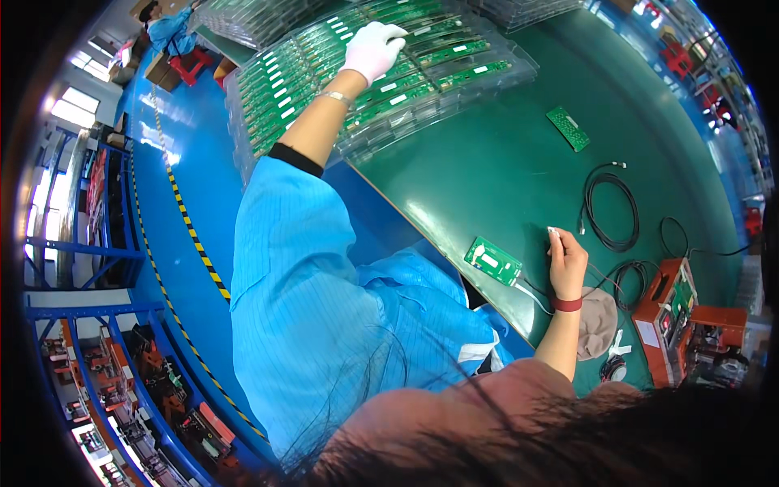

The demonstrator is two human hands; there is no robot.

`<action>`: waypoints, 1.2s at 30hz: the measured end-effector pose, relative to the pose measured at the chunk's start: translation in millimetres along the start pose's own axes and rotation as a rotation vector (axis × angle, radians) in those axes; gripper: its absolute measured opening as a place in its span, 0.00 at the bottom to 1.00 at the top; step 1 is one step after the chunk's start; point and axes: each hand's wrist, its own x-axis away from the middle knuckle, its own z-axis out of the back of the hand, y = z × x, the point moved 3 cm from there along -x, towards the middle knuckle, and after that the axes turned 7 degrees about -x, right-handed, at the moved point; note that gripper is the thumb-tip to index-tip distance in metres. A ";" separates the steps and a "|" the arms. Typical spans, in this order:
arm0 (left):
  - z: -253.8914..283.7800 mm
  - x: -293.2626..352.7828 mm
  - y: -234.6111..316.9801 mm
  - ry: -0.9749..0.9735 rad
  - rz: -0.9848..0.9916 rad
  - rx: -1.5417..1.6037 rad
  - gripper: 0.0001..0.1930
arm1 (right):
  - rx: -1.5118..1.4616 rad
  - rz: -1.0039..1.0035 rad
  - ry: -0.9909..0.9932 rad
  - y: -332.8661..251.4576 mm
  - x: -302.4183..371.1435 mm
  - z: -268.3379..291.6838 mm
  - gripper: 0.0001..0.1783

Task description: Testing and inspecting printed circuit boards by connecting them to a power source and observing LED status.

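Observation:
My left hand [373,52], in a white glove, is over a clear plastic tray [381,140] filled with rows of green circuit boards [398,87]. Its fingers are bent at the boards' edges, and whatever is between them is hidden. Above the green tabletop, my right hand [567,258] is bare, with a dark red band at the wrist. Thumb and fingertips are pinched together, with something small and white at their tips that I cannot make out. Left of that hand lies a green circuit board [492,260] with a white part on it; a white cable [533,297] runs from its corner.
Another green board [567,129] lies farther back on the table [487,162]. Coiled black cable [613,209] rests at the right, near a brown cloth [597,323] and an orange-red test fixture [665,318]. More clear trays [523,11] are stacked behind. Blue shelving [85,250] stands at left.

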 end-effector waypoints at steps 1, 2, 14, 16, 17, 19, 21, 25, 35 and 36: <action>-8.3 -7.0 3.5 0.001 -0.014 0.008 0.17 | 0.003 -0.004 0.015 0.1 0.3 1.1 0.09; -17.7 -12.9 7.6 -0.006 -0.027 0.016 0.17 | 0.009 -0.005 0.019 0.2 0.6 1.3 0.09; -88.1 -34.7 64.7 -0.193 -0.098 -0.185 0.17 | 0.033 0.021 0.018 -1.0 -1.5 1.4 0.08; -87.6 -37.0 70.5 -0.226 -0.120 -0.268 0.17 | 0.036 0.020 0.023 -1.6 -1.6 2.2 0.08; -83.1 -39.3 72.8 -0.269 -0.105 -0.266 0.17 | 0.033 0.025 0.024 -2.4 -2.0 2.3 0.08; -73.2 -43.8 77.0 -0.355 -0.072 -0.263 0.17 | 0.029 0.035 0.024 -3.7 -2.2 2.2 0.08; -72.3 -46.0 79.5 -0.395 -0.058 -0.262 0.17 | 0.028 0.042 0.026 -4.2 -1.4 2.4 0.08; -81.5 -49.5 84.8 -0.504 -0.101 -0.283 0.17 | 0.038 0.048 0.013 -3.1 -1.2 1.9 0.08; -78.7 -57.2 87.2 -0.552 -0.159 -0.298 0.18 | 0.019 0.028 0.023 -3.8 -1.7 0.7 0.07; -78.1 -57.0 83.3 -0.554 -0.155 -0.302 0.18 | 0.015 0.028 0.020 -4.2 -1.8 0.2 0.07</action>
